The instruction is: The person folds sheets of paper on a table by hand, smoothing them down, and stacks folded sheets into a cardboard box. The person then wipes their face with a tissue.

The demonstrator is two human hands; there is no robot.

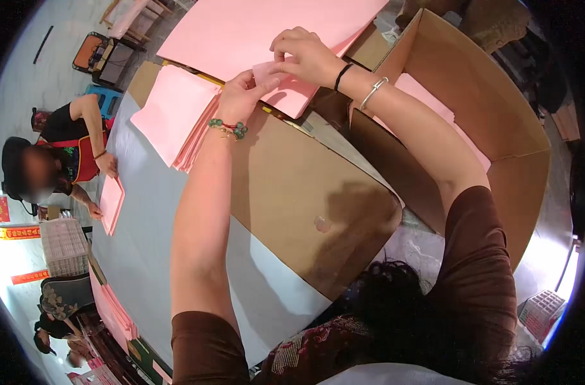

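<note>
Both my hands are at the far side of the table, over pink paper sheets (291, 102). A small raised flap of pink paper (262, 72) shows between them. My left hand (242, 96), with a green bead bracelet at the wrist, is closed on this paper with thumb and fingers. From the right, my right hand (305, 59) pinches the same paper; part of its grip is hidden. A stack of pink paper (177, 115) lies left of my left hand. Beyond my hands spreads a large pink sheet or stack (241, 32).
An open cardboard box (504, 122) with pink sheets (427, 96) inside stands under my right forearm. Brown cardboard (305, 192) covers part of the grey table (151, 212). On the left, a co-worker (68, 141) handles folded pink paper (112, 204). More pink sheets (116, 308) lie lower left.
</note>
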